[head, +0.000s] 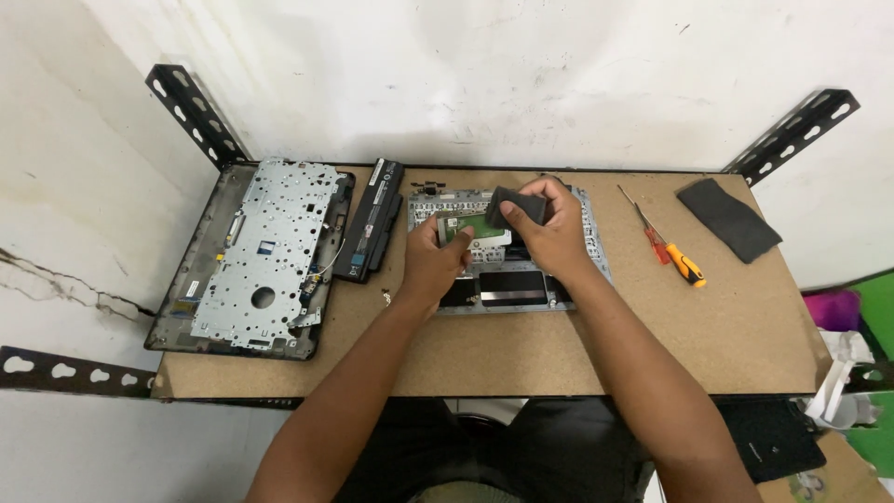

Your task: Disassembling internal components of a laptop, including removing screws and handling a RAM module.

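My left hand (434,256) grips a small green circuit board (468,228) over an opened grey laptop base (590,244) at the middle of the table. My right hand (551,233) holds a dark grey sponge-like block (518,208) pressed on the upper right of that board. Black panels (510,287) of the laptop base show just below both hands.
A laptop chassis with a perforated metal plate (265,251) lies at the left, a long black battery (371,219) beside it. An orange-handled screwdriver (672,251) and a dark cloth pad (728,219) lie at the right. Walls close off the back; a small screw (386,298) lies loose.
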